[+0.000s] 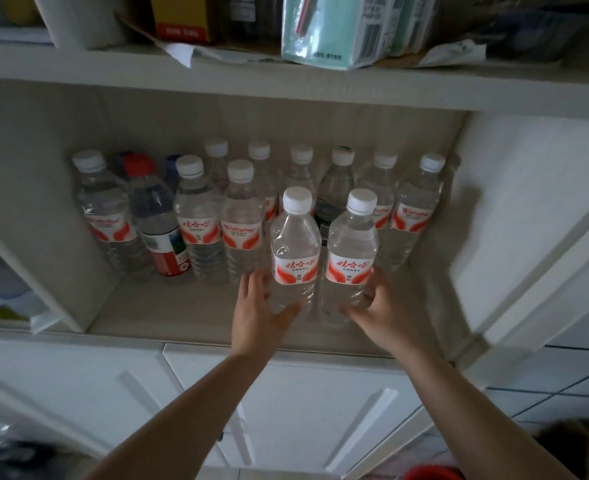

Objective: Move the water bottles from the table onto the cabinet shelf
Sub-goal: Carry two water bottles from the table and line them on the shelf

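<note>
Two clear water bottles with white caps and red-and-white labels stand upright side by side at the front of the cabinet shelf (189, 317). My left hand (262, 317) wraps the base of the left bottle (295, 251). My right hand (379, 310) grips the base of the right bottle (350, 258). Behind them stand several more water bottles (241, 216) in rows, reaching the back wall. Among them are a red-capped bottle (154, 216) and a darker bottle (334, 192).
The shelf above (217, 81) holds a cardboard box, a teal carton (324, 29) and papers overhanging its edge. A white side panel (515, 216) bounds the shelf on the right. Closed white cabinet doors (303, 410) lie below. Bare shelf surface shows at the front left.
</note>
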